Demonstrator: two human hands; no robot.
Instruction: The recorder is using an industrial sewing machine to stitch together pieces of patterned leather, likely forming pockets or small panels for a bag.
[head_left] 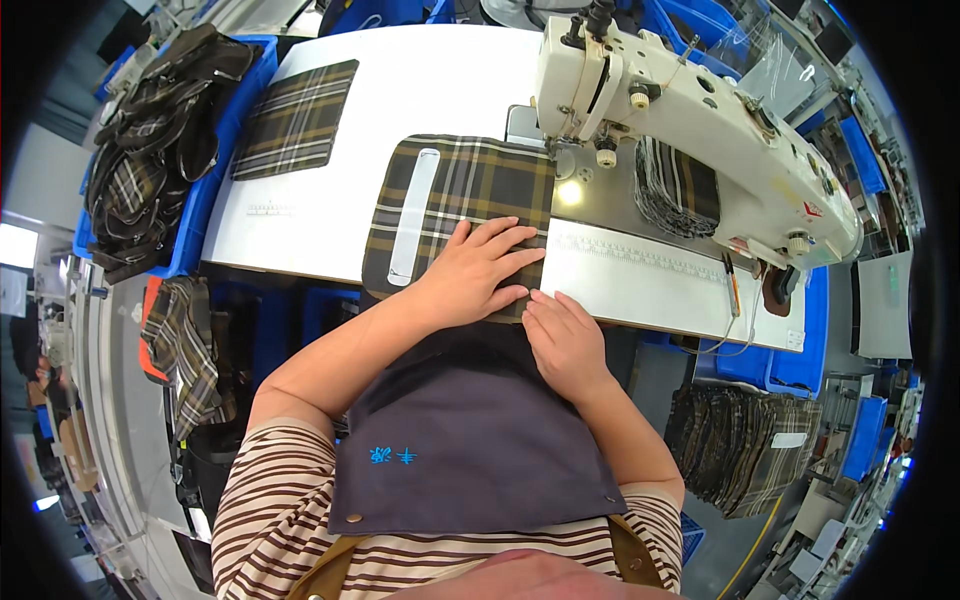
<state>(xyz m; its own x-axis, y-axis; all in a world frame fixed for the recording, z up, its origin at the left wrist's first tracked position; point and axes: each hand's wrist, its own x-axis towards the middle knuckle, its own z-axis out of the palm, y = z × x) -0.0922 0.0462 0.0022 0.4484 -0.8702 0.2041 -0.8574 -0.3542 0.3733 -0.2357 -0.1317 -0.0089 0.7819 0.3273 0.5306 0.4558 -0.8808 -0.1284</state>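
A dark plaid fabric panel (465, 185) with a pale zipper-like strip (411, 220) along its left side lies on the white sewing table. Its upper right corner reaches the needle area of the sewing machine (690, 110). My left hand (485, 268) rests flat on the panel with fingers spread. At the panel's near right edge, my right hand (565, 340) has its fingers close together on the cloth edge; its thumb is hidden. The fingertips of both hands almost meet there.
Another plaid piece (298, 120) lies at the table's far left, beside a blue bin (200, 225) heaped with dark parts. Stacked plaid pieces (675, 190) sit under the machine arm. A thin orange-and-black tool (733, 285) lies right; more plaid pieces (740, 445) hang below.
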